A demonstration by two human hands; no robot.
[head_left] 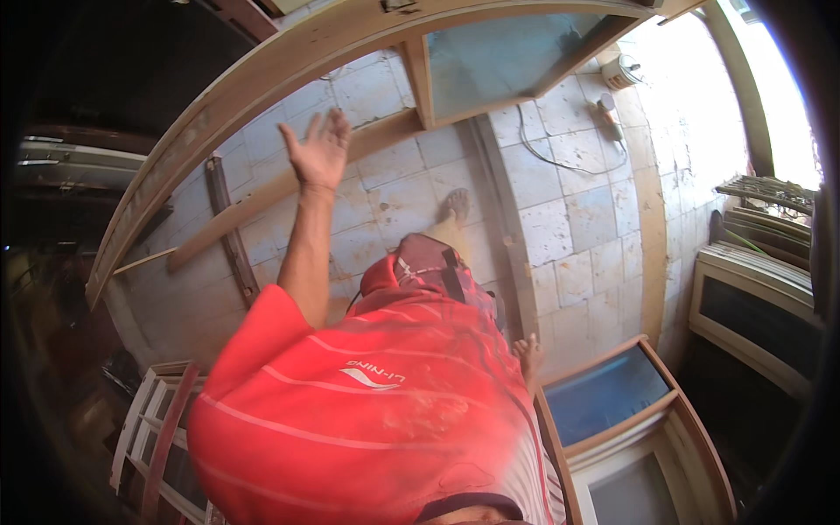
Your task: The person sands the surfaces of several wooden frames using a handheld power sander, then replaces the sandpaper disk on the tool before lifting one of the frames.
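My left hand (319, 153) reaches forward on a bare forearm, its fingers spread and nothing in it. It is just short of a large wooden frame (254, 74), whose long pale outer rail curves across the top of the view. A lower wooden rail (376, 136) passes behind the hand, and a bluish glass panel (507, 61) fills the frame's right part. My right hand (528, 352) hangs low at my side, small in the view, its fingers slightly apart with no object visible. Close beside it stands a wooden frame with a blue pane (608, 394).
A corded hand tool (610, 118) lies on the tiled floor (560, 227), near a white bucket (621, 72). Stacked framed panels (752, 306) lean at the right. White-framed pieces (162, 429) stand at lower left. A dark bar (229, 227) lies on the left floor.
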